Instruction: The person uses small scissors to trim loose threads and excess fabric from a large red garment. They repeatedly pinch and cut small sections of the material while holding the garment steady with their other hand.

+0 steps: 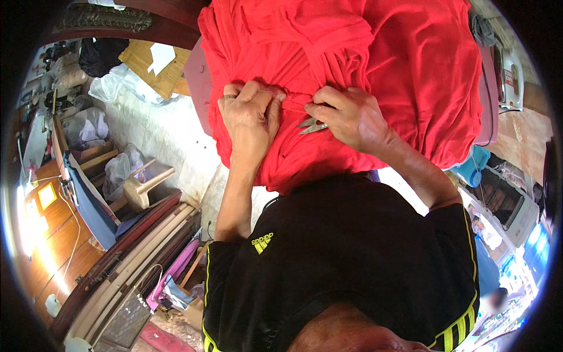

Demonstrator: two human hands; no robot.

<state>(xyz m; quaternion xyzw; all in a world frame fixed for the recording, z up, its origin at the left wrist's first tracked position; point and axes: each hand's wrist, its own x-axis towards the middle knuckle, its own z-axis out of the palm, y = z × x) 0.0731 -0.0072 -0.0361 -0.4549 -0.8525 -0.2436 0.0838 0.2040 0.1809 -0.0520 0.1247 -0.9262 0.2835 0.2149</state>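
Observation:
A heap of red cloth point(422, 76), gathered into folds and seams, covers most of the surface in front of me. My left hand point(249, 114) is closed on a fold of it, the fingers curled and a ring on one of them. Just to the right, my right hand point(349, 114) is closed, its thumb and forefinger at a bunched seam of the same cloth. Small metal snips point(312, 125) are tucked in that hand, their parted blades poking out toward the left. The snips' handle is hidden by my fingers.
A mauve tabletop point(198, 88) shows beside the cloth. On the left are a wooden board point(141, 61) with white paper, plastic bags point(120, 82), a wooden stool point(141, 190) and stacked wooden lengths point(141, 264). A white appliance point(516, 211) stands at the right.

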